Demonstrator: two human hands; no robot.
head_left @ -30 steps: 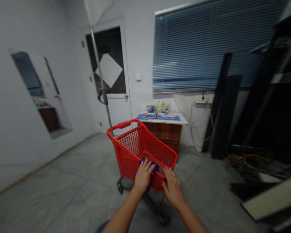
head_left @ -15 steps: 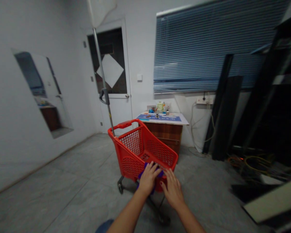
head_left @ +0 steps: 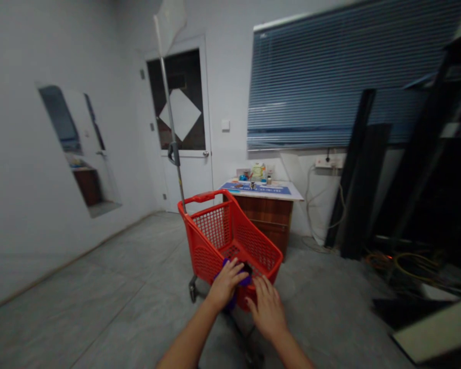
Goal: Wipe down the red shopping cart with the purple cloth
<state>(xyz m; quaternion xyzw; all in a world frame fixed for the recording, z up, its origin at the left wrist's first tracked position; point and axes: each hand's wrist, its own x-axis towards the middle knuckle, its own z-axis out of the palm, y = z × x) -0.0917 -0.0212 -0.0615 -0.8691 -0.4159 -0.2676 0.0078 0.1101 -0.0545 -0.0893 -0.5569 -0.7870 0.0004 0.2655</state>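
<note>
A small red plastic shopping cart point(head_left: 255, 245) stands in front of me, its near end under my hands. My left hand point(head_left: 227, 282) presses a purple cloth point(head_left: 230, 302) over the near rim, its fingers bent across it. Part of the cloth hangs down outside the basket, and a dark patch shows beside the fingertips. Just right of the cloth, my right hand point(head_left: 267, 305) lies with fingers apart over the near right rim, holding nothing I can see. A grey pole point(head_left: 172, 123) with a pale flag rises from the cart's handle end.
Behind the cart stands a brown cabinet point(head_left: 271, 220) with a printed board and small items on top. A white door point(head_left: 194, 177) and a wall mirror point(head_left: 94, 159) are to the left. Dark panels point(head_left: 363, 189) lean at right, with cables point(head_left: 415, 269) on the floor.
My left hand and the purple cloth have shifted a little left along the cart's near rim. The right hand has moved slightly left and down. The whole view has shifted a little too.
</note>
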